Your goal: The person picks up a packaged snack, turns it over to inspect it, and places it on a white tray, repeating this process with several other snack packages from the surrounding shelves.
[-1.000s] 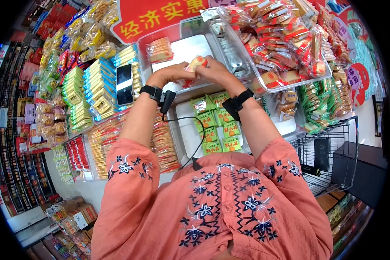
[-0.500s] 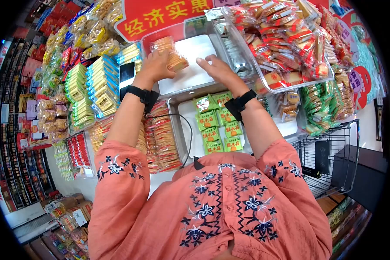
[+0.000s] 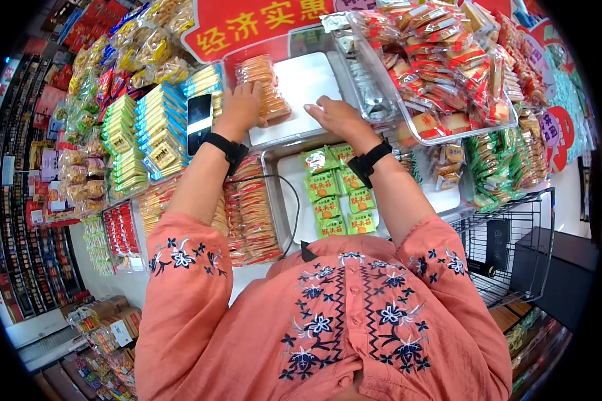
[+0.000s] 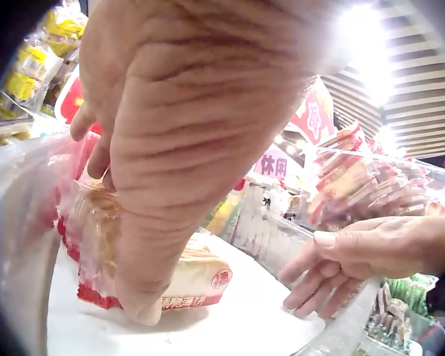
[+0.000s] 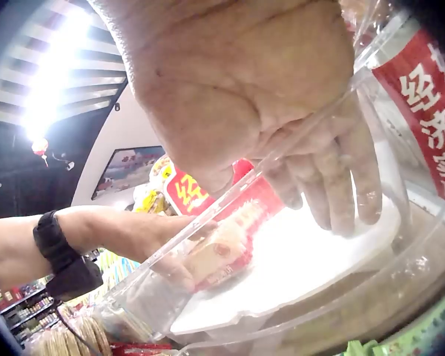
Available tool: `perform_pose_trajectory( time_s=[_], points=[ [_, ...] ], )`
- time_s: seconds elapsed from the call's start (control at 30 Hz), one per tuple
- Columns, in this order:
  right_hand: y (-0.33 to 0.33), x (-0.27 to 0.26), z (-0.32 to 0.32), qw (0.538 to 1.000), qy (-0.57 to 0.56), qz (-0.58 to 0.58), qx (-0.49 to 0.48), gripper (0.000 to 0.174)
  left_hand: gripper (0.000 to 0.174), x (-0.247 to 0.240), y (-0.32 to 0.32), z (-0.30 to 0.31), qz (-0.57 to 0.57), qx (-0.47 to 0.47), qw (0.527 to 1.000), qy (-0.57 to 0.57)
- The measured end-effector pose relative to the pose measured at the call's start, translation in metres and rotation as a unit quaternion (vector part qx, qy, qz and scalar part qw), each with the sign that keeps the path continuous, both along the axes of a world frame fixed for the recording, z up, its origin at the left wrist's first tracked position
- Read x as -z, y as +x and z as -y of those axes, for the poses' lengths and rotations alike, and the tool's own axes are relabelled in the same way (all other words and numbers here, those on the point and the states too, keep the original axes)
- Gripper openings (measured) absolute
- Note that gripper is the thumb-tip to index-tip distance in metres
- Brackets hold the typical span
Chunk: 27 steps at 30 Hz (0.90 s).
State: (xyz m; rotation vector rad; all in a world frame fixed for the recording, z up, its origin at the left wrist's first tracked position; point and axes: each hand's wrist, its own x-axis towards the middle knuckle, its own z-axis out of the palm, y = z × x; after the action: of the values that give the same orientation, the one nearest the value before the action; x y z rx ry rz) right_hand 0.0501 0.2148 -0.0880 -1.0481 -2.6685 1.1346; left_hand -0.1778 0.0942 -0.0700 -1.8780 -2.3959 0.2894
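Note:
My left hand (image 3: 242,108) is at the left side of a clear bin, gripping a row of wrapped crackers (image 3: 264,77) that lies along the bin's left wall. In the left wrist view the thumb presses the front packet (image 4: 200,282), while the other fingers reach over the row's far side. Empty, my right hand (image 3: 341,120) hangs over the right part of the white bin bottom (image 3: 304,73), its fingers loosely extended. The right wrist view shows those fingers (image 5: 330,182) near the white surface, apart from the crackers.
A phone (image 3: 199,122) lies on packets left of the bin. Green packets (image 3: 328,206) fill a tray nearer my body. A raised bin of red-wrapped snacks (image 3: 441,67) stands at the right, with a wire cart (image 3: 508,247) below it.
The hands, together around a packet one second ago, have parted. My left hand moved left onto the row, which now extends nearer to me; my right hand holds nothing.

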Motion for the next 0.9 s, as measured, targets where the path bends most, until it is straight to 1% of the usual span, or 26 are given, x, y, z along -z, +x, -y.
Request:
perform_pose_trajectory(
  time_s=[0.03,0.13,0.23,0.33,0.43,0.53,0.63,0.73,0.83,0.9],
  points=[
    [0.0,0.0,0.0,1.0,0.003,-0.002,0.001,0.063,0.097,-0.001,0.003,0.002,-0.001,0.007,1.0,0.021],
    [0.001,-0.001,0.001,1.0,0.003,0.0,0.002,0.063,0.095,-0.006,0.011,0.005,0.063,0.063,0.995,0.033],
    [0.0,-0.003,0.001,1.0,0.005,0.008,0.003,0.062,0.089,0.005,0.009,0.003,0.034,0.121,0.992,0.033],
    [0.001,-0.002,0.002,1.0,0.004,0.004,0.005,0.062,0.083,0.009,0.004,0.001,0.021,0.115,0.993,0.036],
    [0.0,0.0,0.002,1.0,0.012,0.0,0.008,0.062,0.066,0.001,-0.003,0.0,0.029,0.074,0.996,0.037],
    [0.0,0.001,0.002,1.0,0.02,0.002,0.004,0.062,0.067,0.011,-0.009,-0.003,-0.02,0.069,0.997,0.019],
    [0.0,0.001,0.002,1.0,0.023,0.006,0.008,0.062,0.066,0.01,-0.007,0.002,-0.009,0.092,0.995,0.039],
    [0.0,0.003,0.002,1.0,0.021,0.0,0.008,0.061,0.064,0.001,-0.003,0.001,0.026,0.088,0.994,0.059],
    [-0.002,0.003,0.002,1.0,0.025,0.012,0.012,0.06,0.058,-0.01,0.004,0.001,0.053,0.079,0.992,0.078],
    [-0.001,0.002,0.003,1.0,0.024,0.01,0.012,0.06,0.054,-0.005,-0.004,-0.002,0.049,0.089,0.991,0.084]
  ],
)
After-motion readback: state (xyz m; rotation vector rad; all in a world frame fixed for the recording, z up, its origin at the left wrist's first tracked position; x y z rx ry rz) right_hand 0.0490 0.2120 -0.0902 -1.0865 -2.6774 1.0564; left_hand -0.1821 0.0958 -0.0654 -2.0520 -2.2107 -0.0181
